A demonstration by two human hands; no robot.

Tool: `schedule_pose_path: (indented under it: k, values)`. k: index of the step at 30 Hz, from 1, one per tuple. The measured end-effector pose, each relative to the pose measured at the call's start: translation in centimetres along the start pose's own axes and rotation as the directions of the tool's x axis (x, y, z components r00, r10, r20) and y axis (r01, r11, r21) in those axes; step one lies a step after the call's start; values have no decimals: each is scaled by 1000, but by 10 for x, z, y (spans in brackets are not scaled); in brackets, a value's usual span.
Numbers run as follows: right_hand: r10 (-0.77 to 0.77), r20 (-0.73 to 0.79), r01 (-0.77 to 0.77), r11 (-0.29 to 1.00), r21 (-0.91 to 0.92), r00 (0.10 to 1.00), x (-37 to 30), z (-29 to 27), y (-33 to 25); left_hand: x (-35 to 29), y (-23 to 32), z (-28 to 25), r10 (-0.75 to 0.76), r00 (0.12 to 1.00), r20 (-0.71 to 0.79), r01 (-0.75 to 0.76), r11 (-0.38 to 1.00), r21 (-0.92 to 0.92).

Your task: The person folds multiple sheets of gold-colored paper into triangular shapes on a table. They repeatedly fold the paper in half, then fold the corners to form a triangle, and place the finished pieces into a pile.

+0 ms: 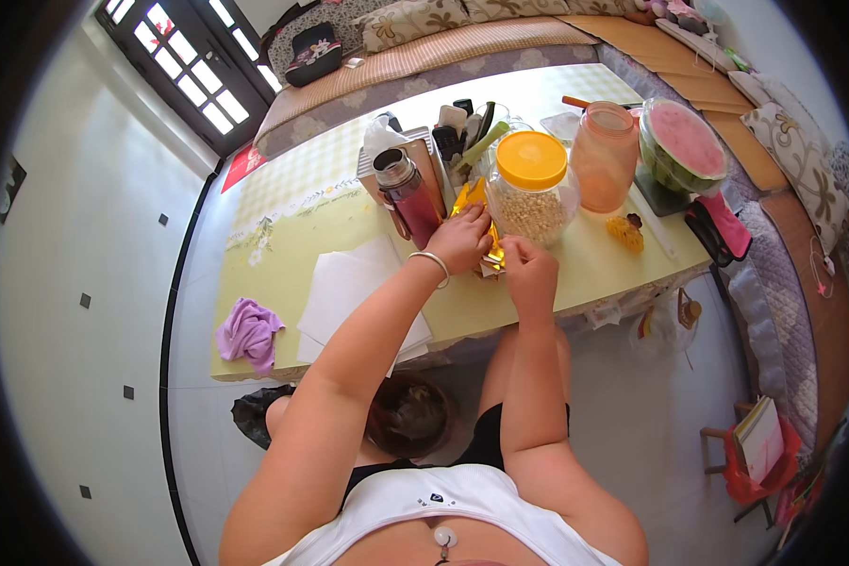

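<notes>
A shiny gold foil packet (492,247) lies near the front edge of the table, in front of the yellow-lidded jar. My left hand (460,238), with a bangle at the wrist, grips it from the left side. The fingers of my right hand (530,269) are pinched together at the packet's right edge. Just behind my left hand stands a pink bottle (415,203) without a lid. The clear jar (535,212) beside my right hand is partly filled with pale grains or flakes. The packet's contents are hidden.
White paper sheets (349,292) and a purple cloth (249,332) lie on the left of the table (302,226). To the right are a pink translucent jar (604,165), a wrapped cut watermelon (681,146) and a small yellow item (625,233). A bin (408,415) stands below.
</notes>
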State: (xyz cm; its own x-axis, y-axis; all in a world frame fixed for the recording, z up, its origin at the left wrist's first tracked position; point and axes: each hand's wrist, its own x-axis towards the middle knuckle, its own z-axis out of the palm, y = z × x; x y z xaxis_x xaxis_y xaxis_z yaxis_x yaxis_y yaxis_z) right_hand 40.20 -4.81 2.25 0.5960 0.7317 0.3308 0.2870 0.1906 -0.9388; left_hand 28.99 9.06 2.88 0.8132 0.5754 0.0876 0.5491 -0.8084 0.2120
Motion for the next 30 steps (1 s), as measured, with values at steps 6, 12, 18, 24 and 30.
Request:
schedule_pose_path:
  k: [6, 12, 18, 24, 30]
  values:
    - [175, -4, -174, 975, -138, 985, 2, -8, 2, 0, -2, 24, -18, 1000, -9, 19, 997, 75]
    - [-50, 85, 72, 957, -280, 995, -6, 8, 18, -1, -9, 27, 6, 1000, 16, -6, 1000, 6]
    - [59, 149, 23, 869, -495, 987, -17, 18, 12, -5, -17, 32, 27, 996, 80, -33, 997, 72]
    - [140, 144, -34, 823, -568, 980, -20, 17, 13, -8, -12, 37, 34, 999, 35, -37, 996, 81]
    - [75, 151, 3, 889, -458, 986, -14, 10, 24, -1, -9, 40, 3, 1000, 6, -4, 990, 141]
